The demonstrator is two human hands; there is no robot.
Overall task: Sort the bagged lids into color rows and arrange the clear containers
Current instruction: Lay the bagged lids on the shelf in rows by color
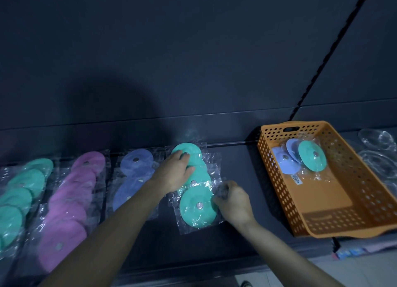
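The sorting of the bagged lids is the step in hand, and it seems to be well advanced. Four rows are laid on the dark shelf (234, 164): a green row (19, 196) at the far left, then a pink row (71, 200), a blue row (133, 179), and a second green row (193, 175) in the middle. This last row is being worked on.

The left hand (174, 172) is laid on the far lids of this row; its fingers rest on the plastic and nothing is gripped. The nearest green lid (198, 207) is held by the right hand (233, 200), which pinches the right edge of its bag. The lid lies flat and overlaps the one behind it.

In the orange basket (279, 179), at the right, one green lid (312, 158) and two blue lids (284, 162) are left. The clear containers (378, 153) are seen beyond the basket, at the right edge, not yet arranged.

Next, the pinched bag should probably be squared with its row and released. Then the basket can be reached for the remaining lids. Care is needed because the bags are likely slippery, so the neighbouring lids could be shifted.
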